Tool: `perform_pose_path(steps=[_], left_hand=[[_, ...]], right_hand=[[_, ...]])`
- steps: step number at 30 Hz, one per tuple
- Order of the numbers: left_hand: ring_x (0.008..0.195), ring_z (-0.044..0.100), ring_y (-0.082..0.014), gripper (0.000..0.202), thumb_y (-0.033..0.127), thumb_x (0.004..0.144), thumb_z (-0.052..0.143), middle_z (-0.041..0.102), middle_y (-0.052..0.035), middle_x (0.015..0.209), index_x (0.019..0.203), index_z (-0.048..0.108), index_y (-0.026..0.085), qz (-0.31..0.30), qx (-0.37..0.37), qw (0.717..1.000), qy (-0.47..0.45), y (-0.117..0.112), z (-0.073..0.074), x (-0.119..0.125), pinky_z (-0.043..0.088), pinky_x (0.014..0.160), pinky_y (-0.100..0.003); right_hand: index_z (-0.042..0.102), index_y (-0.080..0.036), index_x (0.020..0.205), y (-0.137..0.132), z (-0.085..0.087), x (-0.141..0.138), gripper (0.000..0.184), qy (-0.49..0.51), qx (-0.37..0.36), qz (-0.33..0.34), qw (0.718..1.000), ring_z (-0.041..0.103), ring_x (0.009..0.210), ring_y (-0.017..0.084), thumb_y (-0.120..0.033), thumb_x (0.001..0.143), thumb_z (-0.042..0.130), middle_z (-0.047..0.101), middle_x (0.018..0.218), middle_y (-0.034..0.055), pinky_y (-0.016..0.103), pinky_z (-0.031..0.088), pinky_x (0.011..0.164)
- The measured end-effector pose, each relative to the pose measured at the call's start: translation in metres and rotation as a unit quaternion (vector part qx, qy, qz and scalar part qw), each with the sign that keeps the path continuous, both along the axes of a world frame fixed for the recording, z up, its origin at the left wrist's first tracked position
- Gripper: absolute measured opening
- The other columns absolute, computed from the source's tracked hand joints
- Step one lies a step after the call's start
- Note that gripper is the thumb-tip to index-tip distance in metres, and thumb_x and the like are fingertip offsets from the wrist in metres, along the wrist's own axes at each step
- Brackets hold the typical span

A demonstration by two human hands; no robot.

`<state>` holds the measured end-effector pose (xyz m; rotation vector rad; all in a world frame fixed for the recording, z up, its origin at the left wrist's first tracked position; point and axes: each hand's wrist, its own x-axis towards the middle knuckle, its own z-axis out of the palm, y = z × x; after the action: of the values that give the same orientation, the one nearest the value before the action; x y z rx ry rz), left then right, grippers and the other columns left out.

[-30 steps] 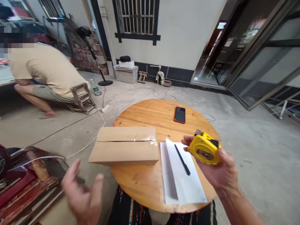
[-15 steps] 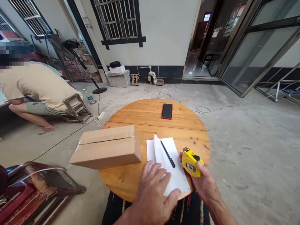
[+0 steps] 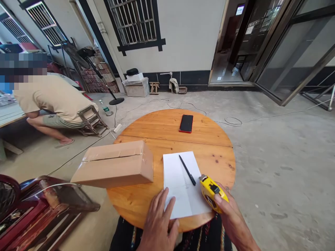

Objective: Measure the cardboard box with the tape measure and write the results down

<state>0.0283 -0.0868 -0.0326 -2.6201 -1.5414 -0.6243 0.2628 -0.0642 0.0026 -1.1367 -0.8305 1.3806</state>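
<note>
Yellow and black, the tape measure (image 3: 214, 192) is held at the right edge of the white paper (image 3: 178, 177), where it is gripped by the right hand (image 3: 232, 214): the fingers are curled about the case, mostly hidden beneath it, and the thumb is laid along its side, perhaps so that the case can be tilted without slipping. The metal hook is pointed away over the paper's edge, and no length of blade is seen drawn out; whether the paper is touched by the case cannot be told. At the paper's lower left corner the left hand (image 3: 159, 226) is spread palm down, its fingers extended and slightly parted, with nothing grasped; the sheet seems to be steadied by the fingertips. A black pen (image 3: 187, 170) is laid slantwise on the paper, presumably so that it can be reached easily. To the left of the paper, a cardboard box (image 3: 112, 164) is rested on the round wooden table (image 3: 136, 202), its far end overhanging the rim, by which room appears to be left for the sheet. Beyond the paper, a phone (image 3: 186, 123) is placed, probably out of the hands' way.
</note>
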Motion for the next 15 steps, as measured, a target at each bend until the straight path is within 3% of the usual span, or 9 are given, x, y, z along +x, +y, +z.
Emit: perform_pose_path(steps=[8, 15], left_hand=[[0.133, 0.038, -0.0343, 0.046, 0.019, 0.084, 0.056, 0.038, -0.0165, 0.148, 0.130, 0.053, 0.016, -0.011, -0.058, 0.998, -0.036, 0.035, 0.004, 0.035, 0.040, 0.106, -0.056], [0.137, 0.033, -0.0355, 0.056, 0.017, 0.083, 0.057, 0.025, -0.0160, 0.155, 0.138, 0.047, 0.020, -0.003, -0.086, 0.994, -0.069, 0.035, 0.006, 0.035, 0.037, 0.107, -0.057]], right_hand=[[0.067, -0.020, 0.113, 0.021, -0.016, 0.029, 0.049, 0.024, 0.019, -0.074, 0.997, 0.065, 0.097, 0.028, -0.051, 0.075, 0.069, 0.073, 0.105, 0.0073, 0.035, 0.051, 0.086], [0.066, -0.024, 0.118, 0.029, -0.009, 0.036, 0.050, 0.049, 0.012, -0.072, 0.996, 0.061, 0.109, 0.027, -0.050, 0.075, 0.068, 0.071, 0.114, 0.0067, 0.035, 0.046, 0.095]])
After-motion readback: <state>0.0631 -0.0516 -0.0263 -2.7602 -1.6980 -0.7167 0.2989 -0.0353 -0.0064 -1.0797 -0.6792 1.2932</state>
